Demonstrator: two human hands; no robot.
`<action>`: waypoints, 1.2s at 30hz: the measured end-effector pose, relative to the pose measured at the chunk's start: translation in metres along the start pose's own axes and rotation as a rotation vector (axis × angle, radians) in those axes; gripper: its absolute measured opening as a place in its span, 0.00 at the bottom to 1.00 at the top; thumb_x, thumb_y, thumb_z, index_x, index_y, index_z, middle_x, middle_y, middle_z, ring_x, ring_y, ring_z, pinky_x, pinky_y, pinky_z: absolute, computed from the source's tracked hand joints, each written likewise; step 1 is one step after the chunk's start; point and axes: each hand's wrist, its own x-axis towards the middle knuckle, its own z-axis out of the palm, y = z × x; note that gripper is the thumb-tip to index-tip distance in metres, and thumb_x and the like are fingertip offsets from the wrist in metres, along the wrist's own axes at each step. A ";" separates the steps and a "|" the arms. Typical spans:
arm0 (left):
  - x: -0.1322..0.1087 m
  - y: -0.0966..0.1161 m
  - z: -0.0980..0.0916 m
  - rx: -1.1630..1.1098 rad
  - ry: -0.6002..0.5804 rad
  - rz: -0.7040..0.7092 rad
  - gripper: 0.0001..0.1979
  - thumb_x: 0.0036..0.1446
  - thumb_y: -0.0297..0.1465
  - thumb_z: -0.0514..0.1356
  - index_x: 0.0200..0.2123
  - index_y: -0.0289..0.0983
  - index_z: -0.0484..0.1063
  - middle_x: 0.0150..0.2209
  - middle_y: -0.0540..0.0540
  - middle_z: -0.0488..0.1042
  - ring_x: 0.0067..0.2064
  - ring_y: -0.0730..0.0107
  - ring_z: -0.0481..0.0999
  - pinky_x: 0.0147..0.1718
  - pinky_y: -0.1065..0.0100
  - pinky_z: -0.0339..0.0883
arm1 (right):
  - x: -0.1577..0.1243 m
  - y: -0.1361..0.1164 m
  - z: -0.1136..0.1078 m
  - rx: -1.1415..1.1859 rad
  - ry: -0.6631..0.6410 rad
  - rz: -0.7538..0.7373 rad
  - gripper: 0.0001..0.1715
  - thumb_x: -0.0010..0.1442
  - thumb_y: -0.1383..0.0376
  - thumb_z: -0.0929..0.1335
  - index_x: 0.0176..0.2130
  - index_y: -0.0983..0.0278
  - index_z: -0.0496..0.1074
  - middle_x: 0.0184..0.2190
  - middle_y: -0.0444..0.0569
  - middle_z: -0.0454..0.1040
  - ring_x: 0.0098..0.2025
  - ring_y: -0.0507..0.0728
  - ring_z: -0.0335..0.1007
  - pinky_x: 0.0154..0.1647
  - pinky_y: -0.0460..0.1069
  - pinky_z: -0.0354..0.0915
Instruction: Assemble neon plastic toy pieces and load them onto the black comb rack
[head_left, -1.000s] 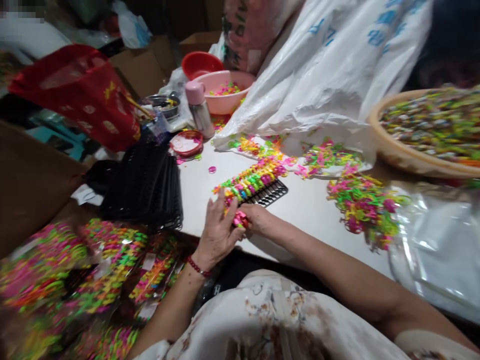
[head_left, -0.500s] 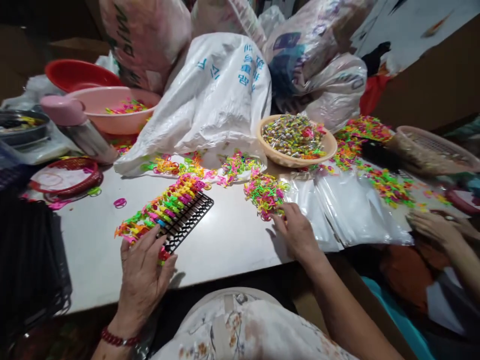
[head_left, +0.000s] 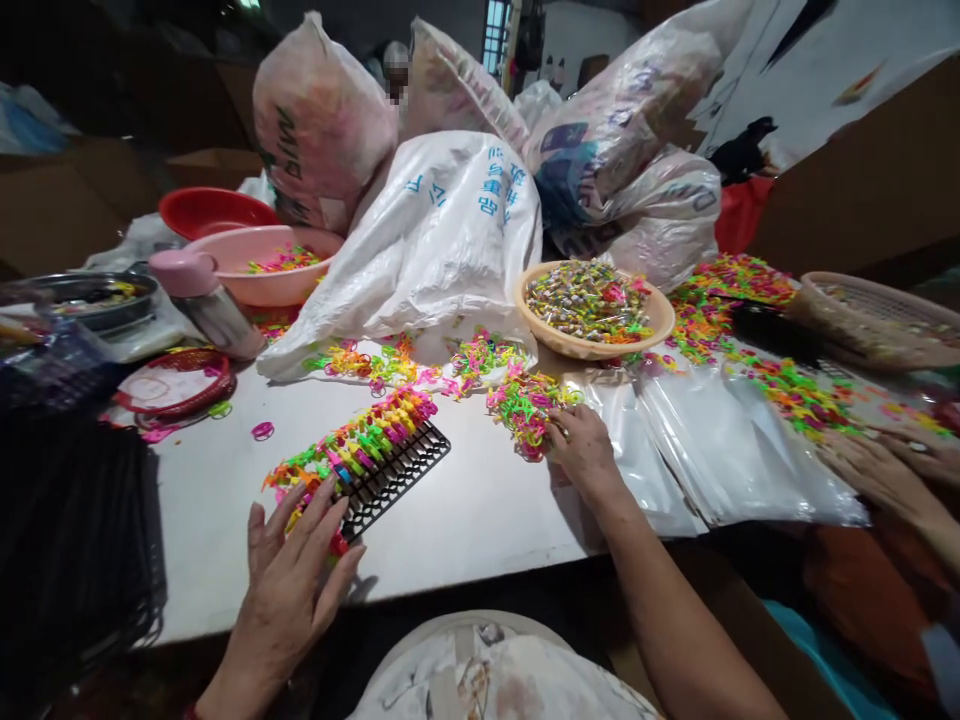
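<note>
A black plastic rack lies tilted on the white table, with rows of colourful small plastic pieces along it. My left hand rests over the rack's near left end, its fingers spread. At the near edge of a loose pile of bright plastic pieces, my right hand has its fingers bent together; whatever they pinch is too small to make out. Past the rack, more pieces lie at the mouth of a white sack.
Clear plastic bags lie right of my right hand. Behind them stands a full peach basket. Another person's hands are at the right. Black racks, a red basket and a pink-lidded bottle stand left.
The camera view has tilted up and shifted left. My right fingers have moved into the loose pile and drawn together. My left hand has spread slightly and stays at the rack.
</note>
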 end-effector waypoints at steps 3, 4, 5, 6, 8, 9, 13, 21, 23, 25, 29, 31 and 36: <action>-0.003 0.002 0.004 0.019 0.034 -0.058 0.26 0.60 0.36 0.62 0.61 0.42 0.65 0.62 0.40 0.68 0.69 0.46 0.54 0.67 0.38 0.34 | 0.004 -0.008 -0.005 0.038 0.018 -0.080 0.13 0.64 0.66 0.62 0.39 0.65 0.75 0.37 0.56 0.72 0.41 0.61 0.68 0.46 0.55 0.65; -0.003 0.003 0.005 0.018 0.032 -0.065 0.27 0.60 0.36 0.61 0.62 0.42 0.64 0.62 0.40 0.68 0.69 0.47 0.53 0.67 0.39 0.35 | 0.004 -0.013 -0.006 0.069 0.020 -0.098 0.13 0.64 0.66 0.61 0.39 0.65 0.74 0.37 0.56 0.72 0.41 0.61 0.69 0.46 0.55 0.65; -0.003 0.004 0.006 0.025 0.022 -0.066 0.28 0.61 0.35 0.61 0.64 0.42 0.62 0.62 0.39 0.67 0.69 0.48 0.53 0.67 0.40 0.36 | 0.004 -0.021 -0.006 0.119 0.011 -0.108 0.12 0.64 0.66 0.61 0.39 0.65 0.73 0.37 0.56 0.73 0.41 0.61 0.69 0.46 0.55 0.65; -0.003 0.004 0.006 0.037 0.008 -0.061 0.29 0.62 0.34 0.60 0.65 0.41 0.60 0.63 0.38 0.66 0.69 0.48 0.53 0.67 0.41 0.38 | 0.002 -0.030 -0.003 0.193 -0.015 -0.103 0.11 0.63 0.66 0.61 0.40 0.64 0.72 0.36 0.55 0.74 0.41 0.61 0.70 0.45 0.55 0.66; -0.001 0.005 0.004 0.066 -0.031 -0.044 0.31 0.63 0.32 0.59 0.67 0.39 0.56 0.65 0.36 0.63 0.69 0.50 0.54 0.67 0.41 0.41 | -0.004 -0.056 0.007 0.417 -0.127 -0.054 0.08 0.62 0.64 0.63 0.40 0.63 0.70 0.33 0.51 0.74 0.37 0.59 0.72 0.40 0.53 0.67; 0.000 0.005 0.003 0.070 -0.052 -0.025 0.31 0.63 0.31 0.58 0.68 0.38 0.54 0.65 0.36 0.62 0.69 0.51 0.55 0.67 0.42 0.42 | -0.009 -0.072 0.014 0.555 -0.207 -0.016 0.08 0.62 0.62 0.65 0.40 0.62 0.69 0.32 0.49 0.74 0.35 0.58 0.72 0.37 0.52 0.68; 0.004 -0.001 -0.003 0.002 -0.141 -0.016 0.34 0.64 0.30 0.55 0.70 0.36 0.46 0.66 0.35 0.61 0.68 0.54 0.56 0.67 0.44 0.46 | -0.037 -0.141 0.043 1.011 -0.578 0.093 0.16 0.59 0.53 0.69 0.40 0.62 0.70 0.29 0.45 0.75 0.31 0.56 0.74 0.33 0.49 0.70; -0.004 -0.004 -0.006 -0.156 -0.126 -0.071 0.38 0.65 0.28 0.52 0.72 0.38 0.34 0.67 0.35 0.58 0.67 0.56 0.58 0.67 0.42 0.46 | -0.060 -0.210 0.077 1.047 -0.678 -0.310 0.14 0.63 0.56 0.66 0.34 0.64 0.72 0.32 0.47 0.75 0.33 0.54 0.69 0.36 0.48 0.66; -0.005 -0.005 -0.005 -0.180 -0.116 -0.071 0.39 0.65 0.27 0.52 0.72 0.38 0.32 0.67 0.34 0.57 0.67 0.56 0.57 0.67 0.43 0.46 | -0.059 -0.213 0.084 1.028 -0.670 -0.388 0.13 0.64 0.57 0.65 0.35 0.64 0.72 0.31 0.46 0.75 0.32 0.53 0.68 0.35 0.47 0.64; -0.005 -0.005 -0.004 -0.189 -0.120 -0.072 0.39 0.65 0.27 0.51 0.72 0.37 0.32 0.68 0.33 0.56 0.68 0.56 0.56 0.67 0.42 0.46 | -0.060 -0.214 0.090 1.000 -0.664 -0.443 0.11 0.63 0.60 0.65 0.37 0.64 0.72 0.31 0.46 0.75 0.32 0.53 0.67 0.34 0.46 0.63; -0.004 -0.007 -0.004 -0.168 -0.116 -0.060 0.38 0.65 0.27 0.52 0.72 0.36 0.35 0.68 0.33 0.56 0.69 0.55 0.55 0.67 0.42 0.47 | -0.061 -0.210 0.098 0.908 -0.633 -0.614 0.05 0.58 0.68 0.66 0.38 0.64 0.71 0.35 0.49 0.76 0.35 0.56 0.68 0.40 0.48 0.64; -0.004 -0.009 -0.005 -0.136 -0.113 -0.028 0.37 0.65 0.27 0.54 0.72 0.37 0.38 0.69 0.33 0.53 0.70 0.53 0.52 0.66 0.42 0.48 | -0.061 -0.209 0.100 0.887 -0.634 -0.681 0.10 0.57 0.71 0.66 0.40 0.64 0.70 0.38 0.51 0.76 0.39 0.57 0.69 0.43 0.50 0.65; 0.002 -0.011 -0.011 -0.034 -0.152 0.064 0.35 0.64 0.30 0.57 0.70 0.40 0.47 0.69 0.39 0.55 0.72 0.51 0.44 0.67 0.41 0.46 | -0.056 -0.212 0.103 0.836 -0.670 -0.695 0.16 0.58 0.72 0.64 0.47 0.66 0.71 0.42 0.55 0.75 0.42 0.58 0.70 0.45 0.52 0.66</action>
